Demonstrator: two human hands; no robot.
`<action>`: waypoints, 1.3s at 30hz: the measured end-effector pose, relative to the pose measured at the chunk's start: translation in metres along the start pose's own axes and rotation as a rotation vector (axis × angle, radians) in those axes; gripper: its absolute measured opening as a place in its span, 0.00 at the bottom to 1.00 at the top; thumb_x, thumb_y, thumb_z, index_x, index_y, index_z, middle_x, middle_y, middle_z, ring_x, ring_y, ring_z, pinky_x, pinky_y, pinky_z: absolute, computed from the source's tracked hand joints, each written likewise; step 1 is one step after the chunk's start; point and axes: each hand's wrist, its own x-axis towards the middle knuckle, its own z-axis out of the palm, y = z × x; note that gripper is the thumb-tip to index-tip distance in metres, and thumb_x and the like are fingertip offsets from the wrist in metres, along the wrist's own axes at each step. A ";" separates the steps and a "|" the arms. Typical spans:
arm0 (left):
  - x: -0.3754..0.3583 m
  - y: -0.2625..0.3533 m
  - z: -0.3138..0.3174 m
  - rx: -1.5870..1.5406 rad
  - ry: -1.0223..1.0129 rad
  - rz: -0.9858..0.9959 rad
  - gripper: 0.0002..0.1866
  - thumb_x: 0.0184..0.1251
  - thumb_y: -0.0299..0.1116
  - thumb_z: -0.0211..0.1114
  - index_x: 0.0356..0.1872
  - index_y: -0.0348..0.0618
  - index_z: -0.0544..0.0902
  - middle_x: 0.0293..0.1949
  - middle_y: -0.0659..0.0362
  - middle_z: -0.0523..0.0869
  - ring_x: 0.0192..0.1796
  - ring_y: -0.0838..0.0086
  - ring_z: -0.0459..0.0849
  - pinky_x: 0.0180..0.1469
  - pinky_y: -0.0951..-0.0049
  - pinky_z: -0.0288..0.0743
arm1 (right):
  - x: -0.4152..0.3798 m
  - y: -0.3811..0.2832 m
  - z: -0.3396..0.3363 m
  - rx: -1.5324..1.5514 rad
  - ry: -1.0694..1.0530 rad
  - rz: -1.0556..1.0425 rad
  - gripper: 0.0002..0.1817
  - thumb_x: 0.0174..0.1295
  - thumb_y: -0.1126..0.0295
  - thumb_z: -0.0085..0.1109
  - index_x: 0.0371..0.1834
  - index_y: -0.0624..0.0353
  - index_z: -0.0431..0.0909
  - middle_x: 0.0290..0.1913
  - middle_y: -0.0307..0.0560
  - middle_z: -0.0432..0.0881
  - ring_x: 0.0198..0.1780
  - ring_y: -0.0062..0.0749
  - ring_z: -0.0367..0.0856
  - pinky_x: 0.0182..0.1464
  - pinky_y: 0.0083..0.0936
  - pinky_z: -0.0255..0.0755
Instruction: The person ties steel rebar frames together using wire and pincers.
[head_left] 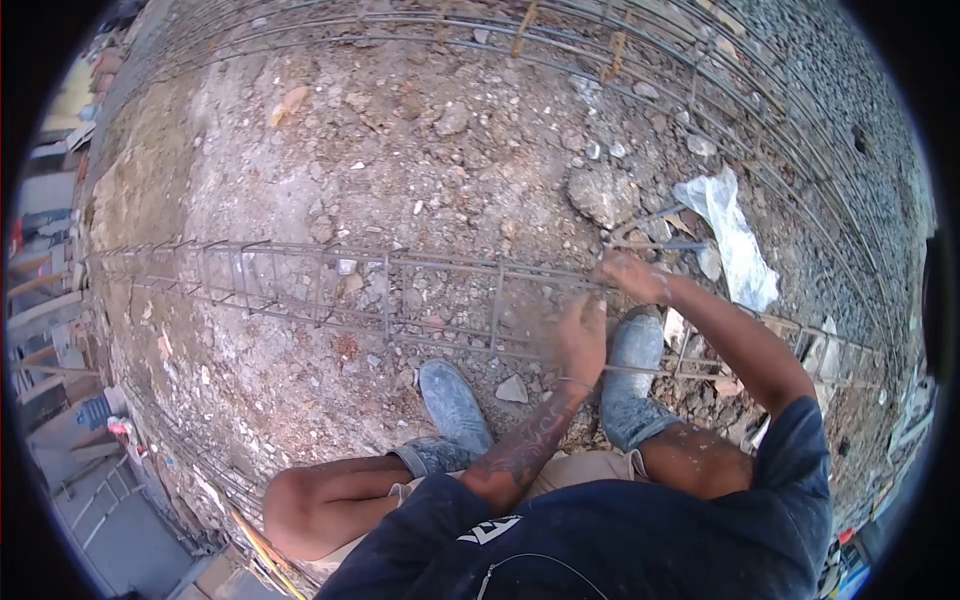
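Note:
A long rebar cage (495, 305) of thin steel bars with square stirrups lies across the ground before me. My right hand (630, 277) is closed at its far upper bar, the fingers curled down around the steel. Just nearer to me, my left hand (582, 335) is closed beside the same part of the cage and slightly smeared by motion. Whatever its fingers pinch is hidden. The two hands almost touch. My boots (452, 402), grey with dust, stand at the near side of the cage, one of them close under my hands.
More long rebar (740, 100) curves along the far and right side, beside dark gravel (800, 60). A white plastic sheet (735, 240) and a large stone (603, 195) lie beyond my right hand. Rubble covers the dirt ground (400, 150). Planks (45, 305) are at the far left.

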 end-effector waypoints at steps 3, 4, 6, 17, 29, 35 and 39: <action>0.004 0.016 -0.011 0.218 0.041 0.200 0.11 0.59 0.31 0.65 0.42 0.40 0.81 0.39 0.51 0.80 0.44 0.56 0.78 0.46 0.60 0.72 | 0.003 0.010 0.000 -0.070 -0.024 -0.048 0.26 0.69 0.57 0.32 0.43 0.67 0.78 0.50 0.66 0.77 0.54 0.56 0.73 0.59 0.41 0.66; 0.006 0.019 -0.013 0.223 0.026 0.199 0.10 0.59 0.30 0.65 0.41 0.40 0.80 0.39 0.52 0.79 0.43 0.56 0.78 0.46 0.60 0.72 | 0.005 0.017 0.003 -0.033 -0.014 0.012 0.27 0.69 0.56 0.30 0.44 0.64 0.79 0.48 0.65 0.78 0.53 0.56 0.74 0.58 0.41 0.66; 0.014 0.011 -0.013 0.240 -0.015 0.310 0.08 0.59 0.29 0.64 0.39 0.40 0.80 0.39 0.52 0.79 0.43 0.55 0.78 0.45 0.60 0.72 | 0.004 0.007 0.003 -0.018 0.018 0.015 0.24 0.67 0.57 0.35 0.43 0.61 0.80 0.45 0.64 0.79 0.50 0.56 0.76 0.58 0.41 0.66; 0.029 0.031 -0.016 0.663 -0.168 0.573 0.04 0.60 0.28 0.58 0.32 0.37 0.75 0.33 0.47 0.78 0.39 0.53 0.76 0.42 0.57 0.71 | -0.057 -0.033 0.011 -0.277 0.400 -0.041 0.13 0.58 0.65 0.59 0.45 0.55 0.80 0.46 0.52 0.80 0.46 0.50 0.79 0.50 0.38 0.74; 0.111 0.026 0.008 0.842 -0.619 0.284 0.09 0.56 0.34 0.59 0.31 0.39 0.81 0.33 0.42 0.84 0.38 0.45 0.82 0.41 0.52 0.75 | -0.058 -0.043 0.016 -0.116 0.543 -0.033 0.10 0.48 0.70 0.66 0.33 0.58 0.77 0.40 0.49 0.77 0.46 0.47 0.76 0.48 0.41 0.72; 0.151 0.067 0.030 0.999 -1.176 -0.059 0.12 0.49 0.30 0.59 0.32 0.37 0.87 0.37 0.41 0.85 0.40 0.52 0.86 0.43 0.60 0.79 | -0.064 -0.032 0.042 -0.608 0.541 -0.343 0.07 0.49 0.68 0.59 0.30 0.56 0.76 0.43 0.50 0.72 0.51 0.47 0.69 0.55 0.42 0.62; 0.143 0.052 0.060 1.092 -1.054 0.198 0.13 0.46 0.31 0.67 0.34 0.35 0.87 0.36 0.45 0.87 0.42 0.58 0.87 0.44 0.62 0.79 | -0.061 -0.037 0.040 -0.595 0.609 -0.288 0.07 0.50 0.68 0.60 0.33 0.57 0.78 0.42 0.51 0.72 0.51 0.48 0.69 0.52 0.42 0.64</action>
